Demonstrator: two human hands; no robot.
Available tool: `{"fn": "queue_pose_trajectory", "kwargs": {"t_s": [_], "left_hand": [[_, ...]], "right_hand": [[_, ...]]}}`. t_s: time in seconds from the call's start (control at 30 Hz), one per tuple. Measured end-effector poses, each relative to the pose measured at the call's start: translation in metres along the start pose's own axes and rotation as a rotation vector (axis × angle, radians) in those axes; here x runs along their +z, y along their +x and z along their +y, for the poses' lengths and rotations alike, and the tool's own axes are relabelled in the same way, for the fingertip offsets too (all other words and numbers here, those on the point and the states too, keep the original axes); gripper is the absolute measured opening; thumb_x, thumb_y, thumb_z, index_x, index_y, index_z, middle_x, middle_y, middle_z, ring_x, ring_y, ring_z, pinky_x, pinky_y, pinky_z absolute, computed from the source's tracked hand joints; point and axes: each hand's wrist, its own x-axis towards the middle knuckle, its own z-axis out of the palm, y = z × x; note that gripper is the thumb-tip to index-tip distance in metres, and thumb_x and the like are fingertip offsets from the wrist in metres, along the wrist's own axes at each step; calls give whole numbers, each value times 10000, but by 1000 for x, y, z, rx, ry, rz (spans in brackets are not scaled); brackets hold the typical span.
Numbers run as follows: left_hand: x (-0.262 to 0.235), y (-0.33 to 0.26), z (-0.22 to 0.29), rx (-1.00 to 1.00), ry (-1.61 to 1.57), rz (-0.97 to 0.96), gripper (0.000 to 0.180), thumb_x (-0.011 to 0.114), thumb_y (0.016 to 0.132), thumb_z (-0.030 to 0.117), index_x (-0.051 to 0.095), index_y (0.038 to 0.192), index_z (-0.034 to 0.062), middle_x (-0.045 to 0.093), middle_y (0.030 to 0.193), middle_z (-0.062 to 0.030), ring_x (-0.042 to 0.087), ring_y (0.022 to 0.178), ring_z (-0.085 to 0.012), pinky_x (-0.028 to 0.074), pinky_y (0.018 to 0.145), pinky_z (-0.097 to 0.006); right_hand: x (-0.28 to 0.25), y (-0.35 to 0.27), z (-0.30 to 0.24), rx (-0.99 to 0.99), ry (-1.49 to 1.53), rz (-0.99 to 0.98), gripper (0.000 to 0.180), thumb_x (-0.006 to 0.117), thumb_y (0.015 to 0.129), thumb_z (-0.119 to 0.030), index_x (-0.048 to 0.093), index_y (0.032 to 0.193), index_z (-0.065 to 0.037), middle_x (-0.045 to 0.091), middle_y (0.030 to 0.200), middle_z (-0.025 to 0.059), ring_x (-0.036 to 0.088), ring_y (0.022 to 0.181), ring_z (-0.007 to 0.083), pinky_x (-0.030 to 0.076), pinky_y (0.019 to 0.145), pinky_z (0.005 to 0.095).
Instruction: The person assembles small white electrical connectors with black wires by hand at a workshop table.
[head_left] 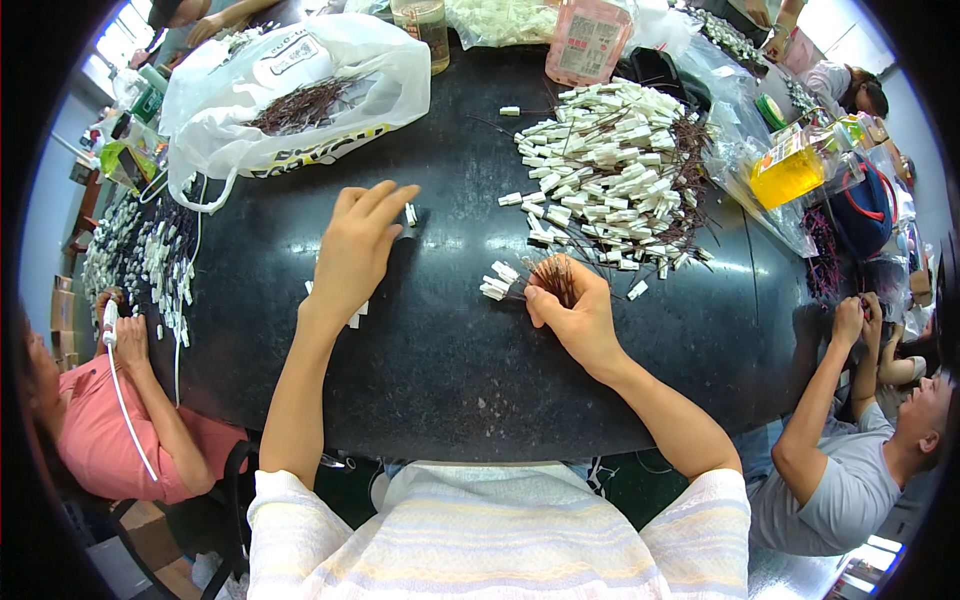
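On the dark tabletop (pixel 450 340), near the middle, the right hand (pixel 575 315) is closed around a bundle (pixel 535 278) of brown wires with white connectors at its left end. Left hand (pixel 355 250) lies flat and empty, fingers spread, its tips just beside one loose white connector (pixel 410 214). Farther right sits a big pile (pixel 610 175) of the same pieces; far left, a white bag (pixel 300 95) holds more wires.

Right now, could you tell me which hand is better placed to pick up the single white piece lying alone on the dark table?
Probably the left hand: its open fingertips are right beside the loose white piece. The right hand is already gripping a bundle of wired pieces, farther away.
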Motion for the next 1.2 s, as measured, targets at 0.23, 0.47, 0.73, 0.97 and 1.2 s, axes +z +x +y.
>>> {"fn": "queue_pose_trajectory", "kwargs": {"t_s": [0.23, 0.47, 0.73, 0.97, 1.2], "left_hand": [[13, -3, -2, 14, -82, -118, 147, 619, 713, -11, 588, 857, -2, 596, 890, -78, 543, 783, -200, 431, 686, -304], [11, -24, 55, -306, -732, -271, 165, 678, 748, 39, 605, 884, -20, 602, 805, -25, 549, 712, -66, 441, 657, -203], [15, -27, 53, -337, -808, -304, 167, 661, 758, 21, 609, 911, -22, 606, 845, -35, 559, 756, -77, 450, 685, -211], [12, -23, 54, -270, -729, -293, 148, 684, 721, 33, 633, 858, 8, 592, 804, -22, 509, 661, -60, 389, 577, -186], [17, -24, 57, -90, -641, -222, 159, 705, 671, 34, 647, 819, 43, 571, 794, -25, 485, 676, -94, 364, 543, -212]], "right_hand": [[-1, 0, -1, 21, 54, 24, 80, 588, 793, -36, 524, 823, 2, 531, 666, 2, 477, 563, 40, 376, 499, 183], [-2, 1, 2, 12, 5, -28, 93, 621, 771, -45, 547, 798, 4, 534, 672, -17, 466, 589, 22, 367, 509, 175], [0, 1, 2, 19, -58, -31, 104, 632, 761, -62, 563, 799, 6, 534, 681, -23, 455, 607, 18, 371, 527, 173], [-2, 0, 0, 33, -30, -30, 109, 636, 751, -56, 563, 794, 13, 541, 690, -18, 458, 622, 21, 382, 538, 182], [-1, -1, 3, -18, -46, -57, 104, 630, 742, -34, 559, 796, 20, 560, 720, -7, 488, 663, 29, 417, 586, 188]]}}
